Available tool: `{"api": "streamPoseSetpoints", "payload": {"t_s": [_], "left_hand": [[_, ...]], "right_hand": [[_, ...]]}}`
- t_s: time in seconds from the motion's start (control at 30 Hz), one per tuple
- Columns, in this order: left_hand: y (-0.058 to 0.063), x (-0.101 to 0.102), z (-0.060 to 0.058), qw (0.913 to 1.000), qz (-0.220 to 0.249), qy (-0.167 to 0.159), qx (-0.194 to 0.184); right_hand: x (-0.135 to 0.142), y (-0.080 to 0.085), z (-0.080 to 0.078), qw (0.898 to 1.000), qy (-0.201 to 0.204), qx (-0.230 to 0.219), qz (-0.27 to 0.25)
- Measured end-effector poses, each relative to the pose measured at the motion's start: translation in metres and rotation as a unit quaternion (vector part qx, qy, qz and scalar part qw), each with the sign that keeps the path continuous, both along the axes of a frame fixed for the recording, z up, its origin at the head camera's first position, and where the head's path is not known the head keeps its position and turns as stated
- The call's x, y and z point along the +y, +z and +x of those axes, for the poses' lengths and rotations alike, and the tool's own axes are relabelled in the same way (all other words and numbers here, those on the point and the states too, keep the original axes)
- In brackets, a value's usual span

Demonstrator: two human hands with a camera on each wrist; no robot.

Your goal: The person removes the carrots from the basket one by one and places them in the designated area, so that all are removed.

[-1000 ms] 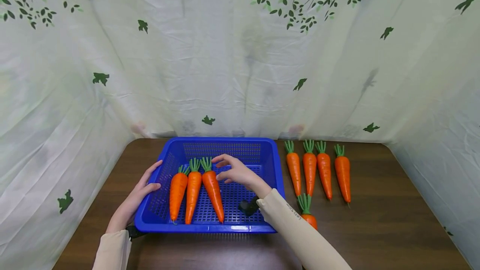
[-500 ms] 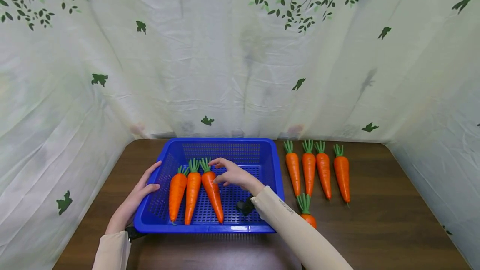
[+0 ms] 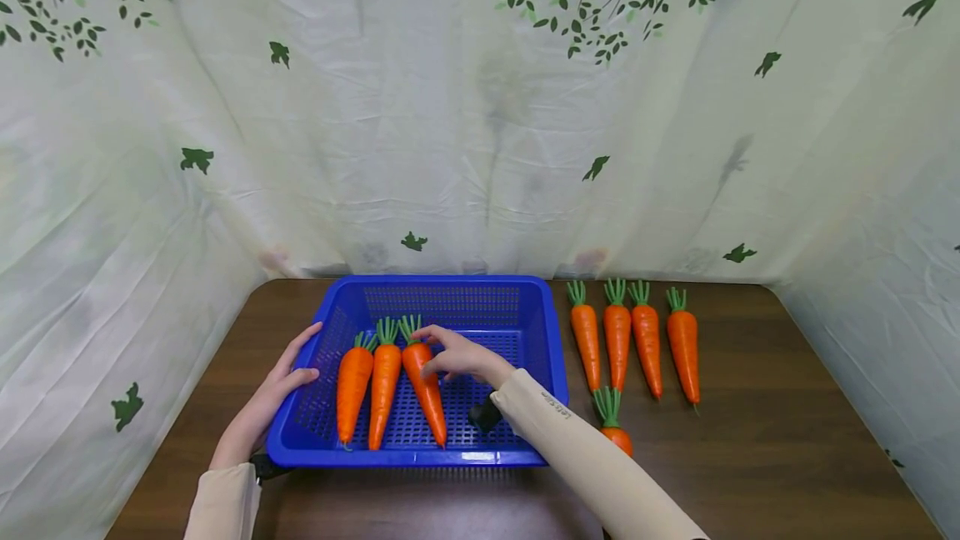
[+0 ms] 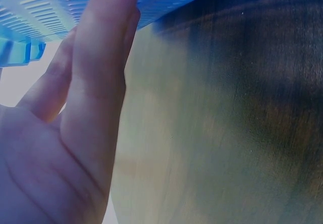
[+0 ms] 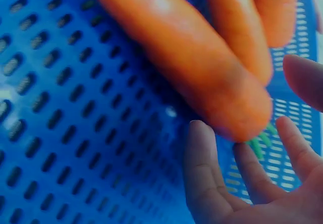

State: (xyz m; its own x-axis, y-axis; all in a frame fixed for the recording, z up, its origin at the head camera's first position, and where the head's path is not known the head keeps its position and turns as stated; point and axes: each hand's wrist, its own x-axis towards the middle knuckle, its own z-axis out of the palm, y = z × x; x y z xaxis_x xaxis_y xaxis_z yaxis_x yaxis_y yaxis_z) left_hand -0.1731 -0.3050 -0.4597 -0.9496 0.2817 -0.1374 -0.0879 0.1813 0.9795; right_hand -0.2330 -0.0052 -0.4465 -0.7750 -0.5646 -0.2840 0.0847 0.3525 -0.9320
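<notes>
Three orange carrots with green tops lie in a blue plastic basket [image 3: 360, 457]: the left carrot [image 3: 354, 390], the middle carrot [image 3: 385, 394] and the right carrot [image 3: 426, 398]. My right hand [image 3: 462, 354] is over the right carrot's upper end, fingers spread and bent a little. In the right wrist view its fingertips [image 5: 201, 128] are close to the top end of that carrot [image 5: 202, 62]; contact is hard to tell. At the basket's left side my left hand [image 3: 273, 398] rests thumb and fingertips on the rim. The left wrist view shows straight fingers [image 4: 96, 82] against the outer wall.
Right of the basket, several carrots [image 3: 617, 340] lie in a row on the brown wooden table [image 3: 787, 440]. Another carrot [image 3: 617, 440] lies nearer, partly behind the right sleeve [image 3: 570, 440]. A pale leaf-printed cloth [image 3: 480, 148] stands behind and at both sides.
My right hand has moved left and slightly down, from beside the right carrot to over its upper end. The left hand, basket and carrots look still.
</notes>
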Motion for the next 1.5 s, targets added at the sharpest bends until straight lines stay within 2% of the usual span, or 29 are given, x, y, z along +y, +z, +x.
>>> {"api": "streamPoseSetpoints", "payload": {"t_s": [0.53, 0.93, 1.1, 1.23, 1.33, 1.5], "left_hand": [[0.002, 0.0, 0.001, 0.9997, 0.002, 0.008, -0.024], [0.001, 0.0, 0.002, 0.9996, 0.014, 0.003, -0.025], [0.002, 0.0, 0.002, 0.9996, 0.011, 0.005, -0.027], [0.002, 0.001, 0.002, 0.9995, 0.013, 0.005, -0.027], [0.003, 0.001, 0.002, 0.9995, 0.015, 0.004, -0.027], [0.003, 0.001, 0.002, 0.9997, 0.013, 0.005, -0.02]], "right_hand": [[-0.008, -0.007, 0.0, 0.999, 0.018, 0.032, 0.034], [-0.01, -0.009, 0.001, 1.0, -0.006, 0.005, -0.002], [-0.01, -0.008, 0.001, 0.999, 0.01, 0.028, 0.018], [-0.01, -0.009, 0.002, 0.999, 0.019, 0.023, 0.028], [-0.01, -0.01, 0.002, 1.0, 0.011, 0.014, 0.022], [-0.012, -0.008, 0.001, 0.999, -0.001, 0.038, 0.006]]}}
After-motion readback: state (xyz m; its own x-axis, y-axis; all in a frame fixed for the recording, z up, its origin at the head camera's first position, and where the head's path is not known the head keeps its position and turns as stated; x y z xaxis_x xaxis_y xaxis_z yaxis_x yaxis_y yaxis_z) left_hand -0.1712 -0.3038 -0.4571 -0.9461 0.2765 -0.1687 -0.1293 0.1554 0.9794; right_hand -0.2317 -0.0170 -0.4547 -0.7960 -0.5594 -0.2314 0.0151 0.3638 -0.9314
